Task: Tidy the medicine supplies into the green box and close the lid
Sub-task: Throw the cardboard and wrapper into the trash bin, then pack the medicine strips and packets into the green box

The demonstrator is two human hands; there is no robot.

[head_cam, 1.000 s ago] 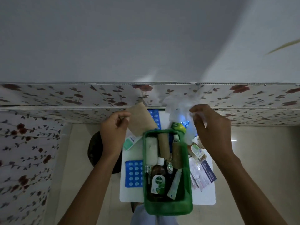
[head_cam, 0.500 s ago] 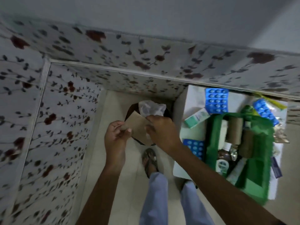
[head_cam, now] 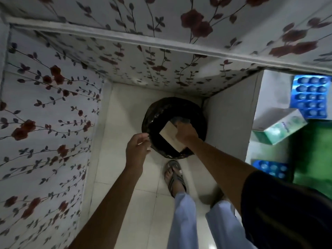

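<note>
My right hand [head_cam: 186, 131] reaches into a black-lined bin [head_cam: 201, 112] on the floor, gripping a tan flat card [head_cam: 170, 136] and a bit of pale plastic wrap. My left hand [head_cam: 137, 149] hovers at the bin's near-left rim, fingers loosely curled, holding nothing that I can see. At the far right the green box [head_cam: 312, 151] shows only in part on the white table [head_cam: 231, 123]. A white-and-green carton [head_cam: 280, 128] and blue blister packs [head_cam: 309, 96] lie beside it.
Floral-papered walls [head_cam: 46, 123] close in on the left and behind the bin. The floor is pale tile. My sandalled foot [head_cam: 174, 177] stands just in front of the bin, and the table's side panel stands to its right.
The view has swung left and down from the table to the bin. The tan card passed from my left hand to my right, which pushed it down into the bin with the wrap.
</note>
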